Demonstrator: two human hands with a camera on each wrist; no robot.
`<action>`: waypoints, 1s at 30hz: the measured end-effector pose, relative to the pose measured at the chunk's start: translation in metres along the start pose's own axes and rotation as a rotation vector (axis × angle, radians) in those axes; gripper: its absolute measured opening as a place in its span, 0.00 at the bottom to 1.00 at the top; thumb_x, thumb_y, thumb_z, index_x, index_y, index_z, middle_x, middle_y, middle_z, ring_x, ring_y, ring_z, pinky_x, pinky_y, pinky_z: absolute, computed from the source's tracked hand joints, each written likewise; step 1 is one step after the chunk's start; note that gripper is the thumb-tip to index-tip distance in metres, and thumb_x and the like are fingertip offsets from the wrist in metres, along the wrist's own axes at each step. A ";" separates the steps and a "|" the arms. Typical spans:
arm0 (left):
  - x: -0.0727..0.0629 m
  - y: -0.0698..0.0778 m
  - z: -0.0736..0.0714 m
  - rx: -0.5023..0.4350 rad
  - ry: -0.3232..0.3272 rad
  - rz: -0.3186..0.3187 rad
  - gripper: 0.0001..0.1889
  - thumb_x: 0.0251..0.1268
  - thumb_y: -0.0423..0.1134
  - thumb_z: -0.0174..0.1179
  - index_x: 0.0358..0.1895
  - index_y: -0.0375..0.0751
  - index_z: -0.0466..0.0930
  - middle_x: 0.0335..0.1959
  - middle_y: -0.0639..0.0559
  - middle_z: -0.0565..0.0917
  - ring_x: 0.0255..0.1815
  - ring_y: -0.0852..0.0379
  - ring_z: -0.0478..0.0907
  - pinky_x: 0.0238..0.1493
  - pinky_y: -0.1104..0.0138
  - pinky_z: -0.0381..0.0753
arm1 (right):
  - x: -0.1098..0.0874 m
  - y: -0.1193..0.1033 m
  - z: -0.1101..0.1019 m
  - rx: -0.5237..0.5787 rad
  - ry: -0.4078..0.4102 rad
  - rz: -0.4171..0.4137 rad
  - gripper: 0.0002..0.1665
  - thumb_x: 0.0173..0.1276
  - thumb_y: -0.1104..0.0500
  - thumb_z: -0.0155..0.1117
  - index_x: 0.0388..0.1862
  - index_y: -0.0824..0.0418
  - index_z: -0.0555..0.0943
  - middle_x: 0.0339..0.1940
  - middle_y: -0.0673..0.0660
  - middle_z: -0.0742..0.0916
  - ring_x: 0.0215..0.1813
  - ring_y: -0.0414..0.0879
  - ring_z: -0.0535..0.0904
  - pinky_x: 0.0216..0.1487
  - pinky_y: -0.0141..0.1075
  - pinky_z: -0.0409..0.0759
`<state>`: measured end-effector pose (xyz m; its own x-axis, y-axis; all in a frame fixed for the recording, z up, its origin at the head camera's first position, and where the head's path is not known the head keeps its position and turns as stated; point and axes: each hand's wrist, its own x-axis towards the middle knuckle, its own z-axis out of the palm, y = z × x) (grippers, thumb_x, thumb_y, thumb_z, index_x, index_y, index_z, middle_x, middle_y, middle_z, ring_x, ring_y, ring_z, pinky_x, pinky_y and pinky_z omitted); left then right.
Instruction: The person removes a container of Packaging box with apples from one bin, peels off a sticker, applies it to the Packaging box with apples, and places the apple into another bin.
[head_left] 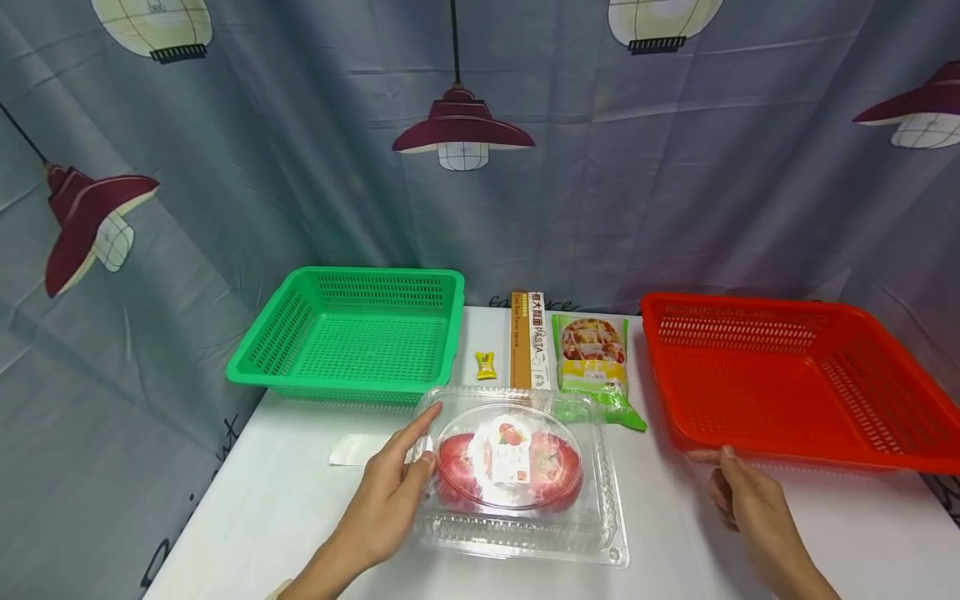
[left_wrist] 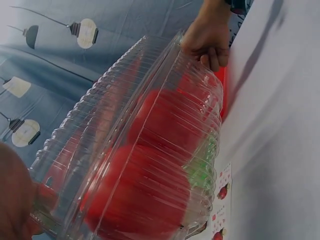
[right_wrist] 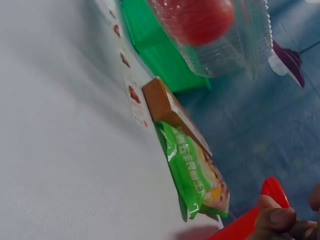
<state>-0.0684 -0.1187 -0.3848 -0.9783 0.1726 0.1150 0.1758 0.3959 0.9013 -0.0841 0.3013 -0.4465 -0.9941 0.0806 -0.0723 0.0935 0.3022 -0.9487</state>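
A clear plastic clamshell box [head_left: 517, 533] holds red round fruits [head_left: 555, 467] that look like tomatoes, under a lid with a white fruit label [head_left: 512, 450]. My left hand [head_left: 386, 500] grips the box by its left side, thumb on top. In the right wrist view the box [right_wrist: 220, 57] hangs above the table. My right hand [head_left: 757, 508] is at the near left corner of the red basket [head_left: 750, 400], index finger extended and the other fingers loosely bent. It holds nothing; whether it touches the basket's rim I cannot tell.
A green basket [head_left: 345, 387] stands at the back left. Between the baskets lie a small yellow wrapped sweet [head_left: 486, 365], a pasta box [head_left: 529, 342] and a green food bag [head_left: 596, 358]. A paper label [head_left: 356, 450] lies left of the clear box. Behind hangs a grey curtain [head_left: 300, 167].
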 end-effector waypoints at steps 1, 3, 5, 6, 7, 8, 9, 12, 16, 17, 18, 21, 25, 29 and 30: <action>0.002 0.001 0.000 0.002 0.000 0.005 0.30 0.76 0.30 0.46 0.76 0.59 0.58 0.72 0.54 0.63 0.10 0.69 0.56 0.13 0.70 0.65 | 0.001 0.003 -0.003 0.052 -0.012 -0.009 0.29 0.82 0.44 0.36 0.50 0.61 0.82 0.18 0.55 0.68 0.18 0.50 0.59 0.16 0.42 0.55; 0.007 0.002 0.002 -0.002 -0.005 0.021 0.30 0.77 0.30 0.45 0.76 0.58 0.58 0.73 0.52 0.62 0.10 0.69 0.56 0.11 0.70 0.64 | 0.002 0.007 -0.006 0.153 -0.037 0.004 0.29 0.81 0.43 0.34 0.45 0.58 0.80 0.19 0.54 0.68 0.18 0.53 0.56 0.18 0.44 0.51; 0.011 0.004 0.003 0.005 -0.002 0.033 0.29 0.76 0.30 0.46 0.76 0.57 0.58 0.73 0.51 0.62 0.10 0.68 0.56 0.13 0.70 0.65 | 0.004 0.011 -0.009 0.263 -0.065 0.025 0.29 0.81 0.42 0.34 0.39 0.61 0.76 0.20 0.53 0.68 0.20 0.53 0.53 0.20 0.44 0.50; 0.013 0.004 0.003 0.015 0.006 0.042 0.29 0.76 0.30 0.46 0.76 0.56 0.59 0.73 0.51 0.62 0.13 0.68 0.60 0.17 0.70 0.68 | 0.006 0.012 -0.011 0.324 -0.071 0.041 0.29 0.81 0.42 0.35 0.35 0.62 0.74 0.20 0.53 0.68 0.21 0.52 0.53 0.21 0.43 0.50; 0.015 0.004 0.004 0.018 0.008 0.047 0.29 0.76 0.31 0.46 0.76 0.55 0.59 0.73 0.51 0.63 0.14 0.68 0.60 0.18 0.69 0.69 | 0.007 0.014 -0.012 0.384 -0.082 0.038 0.29 0.81 0.43 0.35 0.32 0.63 0.71 0.20 0.52 0.68 0.22 0.52 0.52 0.22 0.42 0.50; 0.018 0.005 0.005 0.019 0.010 0.052 0.29 0.76 0.31 0.46 0.76 0.55 0.59 0.73 0.50 0.63 0.14 0.67 0.60 0.19 0.69 0.69 | 0.008 0.016 -0.013 0.442 -0.094 0.036 0.27 0.81 0.44 0.36 0.30 0.62 0.68 0.20 0.52 0.68 0.22 0.51 0.51 0.22 0.41 0.49; 0.020 0.005 0.006 0.021 0.013 0.054 0.29 0.76 0.31 0.47 0.76 0.55 0.60 0.73 0.51 0.63 0.14 0.67 0.61 0.21 0.68 0.71 | 0.009 0.018 -0.014 0.504 -0.108 0.028 0.25 0.81 0.46 0.37 0.29 0.61 0.65 0.21 0.52 0.67 0.23 0.50 0.51 0.23 0.40 0.49; 0.026 0.005 0.010 0.023 0.012 0.047 0.28 0.76 0.31 0.47 0.76 0.56 0.60 0.73 0.53 0.63 0.14 0.67 0.61 0.26 0.67 0.72 | 0.011 0.022 -0.015 0.631 -0.143 -0.033 0.21 0.82 0.51 0.38 0.29 0.60 0.64 0.22 0.54 0.64 0.23 0.49 0.49 0.23 0.39 0.48; 0.035 0.007 0.016 0.009 0.007 0.032 0.29 0.75 0.31 0.48 0.76 0.55 0.60 0.70 0.51 0.66 0.11 0.68 0.56 0.25 0.68 0.70 | 0.014 0.025 -0.013 0.685 -0.168 -0.115 0.20 0.83 0.56 0.38 0.26 0.60 0.63 0.22 0.57 0.59 0.22 0.49 0.48 0.22 0.40 0.46; 0.037 0.008 0.018 0.003 0.007 0.032 0.29 0.75 0.31 0.48 0.76 0.55 0.61 0.69 0.50 0.67 0.11 0.68 0.56 0.25 0.69 0.70 | 0.014 0.026 -0.013 0.682 -0.169 -0.128 0.21 0.83 0.56 0.37 0.26 0.60 0.63 0.22 0.58 0.58 0.22 0.50 0.48 0.22 0.40 0.45; 0.039 0.009 0.020 -0.009 0.006 0.034 0.28 0.75 0.31 0.48 0.75 0.54 0.61 0.68 0.48 0.68 0.11 0.68 0.57 0.22 0.70 0.69 | 0.014 0.026 -0.012 0.677 -0.168 -0.138 0.21 0.83 0.57 0.37 0.25 0.60 0.62 0.22 0.58 0.58 0.22 0.50 0.47 0.21 0.40 0.45; 0.048 0.013 0.027 -0.048 -0.009 0.054 0.28 0.75 0.31 0.48 0.75 0.51 0.61 0.65 0.44 0.69 0.11 0.67 0.59 0.15 0.72 0.63 | 0.014 0.027 -0.012 0.659 -0.160 -0.158 0.21 0.83 0.57 0.36 0.25 0.60 0.62 0.21 0.58 0.58 0.21 0.50 0.47 0.21 0.41 0.44; 0.058 0.022 0.037 -0.050 -0.027 0.084 0.28 0.75 0.31 0.47 0.75 0.52 0.61 0.64 0.42 0.70 0.12 0.67 0.62 0.20 0.70 0.68 | 0.014 0.028 -0.011 0.668 -0.160 -0.177 0.21 0.83 0.58 0.35 0.25 0.59 0.61 0.21 0.57 0.57 0.21 0.50 0.47 0.20 0.40 0.44; 0.067 0.031 0.046 -0.011 -0.013 0.107 0.28 0.74 0.33 0.48 0.75 0.53 0.62 0.63 0.44 0.71 0.24 0.63 0.72 0.42 0.62 0.76 | 0.014 0.028 -0.010 0.700 -0.175 -0.191 0.21 0.83 0.59 0.34 0.26 0.59 0.61 0.21 0.57 0.57 0.21 0.49 0.47 0.20 0.39 0.43; 0.069 0.034 0.049 0.000 -0.008 0.111 0.28 0.73 0.34 0.49 0.75 0.53 0.62 0.64 0.45 0.71 0.32 0.61 0.76 0.49 0.59 0.74 | 0.014 0.028 -0.010 0.705 -0.173 -0.188 0.20 0.83 0.59 0.34 0.26 0.59 0.61 0.21 0.57 0.57 0.21 0.49 0.47 0.21 0.39 0.43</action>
<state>-0.1247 -0.0492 -0.3671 -0.9518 0.2226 0.2110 0.2832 0.3739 0.8832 -0.0951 0.3207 -0.4713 -0.9897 -0.0801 0.1187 -0.0787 -0.3887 -0.9180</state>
